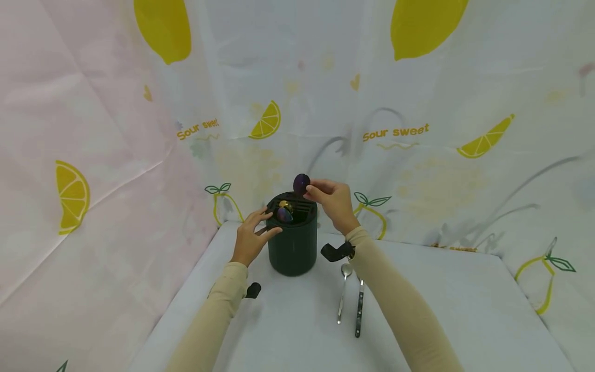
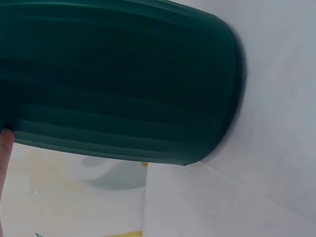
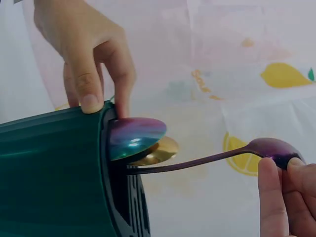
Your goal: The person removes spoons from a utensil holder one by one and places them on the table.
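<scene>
A dark green utensil holder with a slotted black top stands upright on the table. My left hand rests on its left rim, thumb toward the near side and fingers over the edge. My right hand pinches a purple spoon by its bowl above the holder. In the right wrist view this spoon's handle runs down into the opening. A rainbow-coloured spoon and a gold spoon stick out of the holder, bowls up. Only the holder's side and a fingertip show in the left wrist view.
A silver spoon and a piece of cutlery with a black riveted handle lie on the white table, right of the holder, near the right forearm. A lemon-printed cloth hangs behind and at the sides.
</scene>
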`<state>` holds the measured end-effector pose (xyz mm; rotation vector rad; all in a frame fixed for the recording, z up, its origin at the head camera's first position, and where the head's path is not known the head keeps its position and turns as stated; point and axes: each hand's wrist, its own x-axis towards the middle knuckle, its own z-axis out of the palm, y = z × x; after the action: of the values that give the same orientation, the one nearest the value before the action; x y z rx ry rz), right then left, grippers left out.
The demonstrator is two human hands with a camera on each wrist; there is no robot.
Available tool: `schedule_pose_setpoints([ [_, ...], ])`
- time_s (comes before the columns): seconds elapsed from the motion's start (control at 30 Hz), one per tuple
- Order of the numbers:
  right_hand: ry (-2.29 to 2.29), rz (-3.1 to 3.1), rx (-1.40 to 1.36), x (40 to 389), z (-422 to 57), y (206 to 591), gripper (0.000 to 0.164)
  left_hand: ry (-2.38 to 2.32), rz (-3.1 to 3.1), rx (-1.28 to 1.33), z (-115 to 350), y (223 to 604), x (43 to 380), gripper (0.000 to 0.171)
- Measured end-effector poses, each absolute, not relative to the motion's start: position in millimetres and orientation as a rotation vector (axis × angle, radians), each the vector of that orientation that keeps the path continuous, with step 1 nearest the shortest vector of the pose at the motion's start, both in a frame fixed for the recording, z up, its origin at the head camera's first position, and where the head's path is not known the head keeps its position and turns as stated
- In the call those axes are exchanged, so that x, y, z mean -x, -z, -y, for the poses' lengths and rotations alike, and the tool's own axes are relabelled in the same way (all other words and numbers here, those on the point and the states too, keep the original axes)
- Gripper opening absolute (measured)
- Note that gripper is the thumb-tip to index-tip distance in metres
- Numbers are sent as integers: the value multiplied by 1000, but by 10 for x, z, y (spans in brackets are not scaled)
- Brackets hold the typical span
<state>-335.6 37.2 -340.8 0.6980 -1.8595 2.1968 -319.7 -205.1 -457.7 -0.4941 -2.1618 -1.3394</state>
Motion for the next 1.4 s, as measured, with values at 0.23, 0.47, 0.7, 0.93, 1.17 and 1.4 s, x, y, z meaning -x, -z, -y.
schedule_pose_setpoints([
  [0.23, -2334, 1696, -698, 3349, -481, 3335, 27, 1335, 2173, 486, 2053, 4563, 3209, 53],
  [0.47, -2390, 1576, -679, 3333, -619, 3239, 23, 1335, 2164, 503, 2058, 4529, 3190, 53],
  [0.7, -2442, 1444, -611, 3297, -775, 3052, 18, 1344, 2161, 504, 2063, 4535, 3184, 53],
  [0.93, -2542, 1262, -581, 3262, -927, 2902, 13, 1321, 2148, 503, 2072, 4546, 3182, 52],
  [1.17, -2615, 1199, -542, 3233, -1130, 2879, 16, 1331, 2149, 510, 2079, 4548, 3185, 52],
  [1.4, -2697, 1180, -466, 3212, -1370, 2944, 13, 1320, 2160, 498, 2108, 4579, 3187, 50],
])
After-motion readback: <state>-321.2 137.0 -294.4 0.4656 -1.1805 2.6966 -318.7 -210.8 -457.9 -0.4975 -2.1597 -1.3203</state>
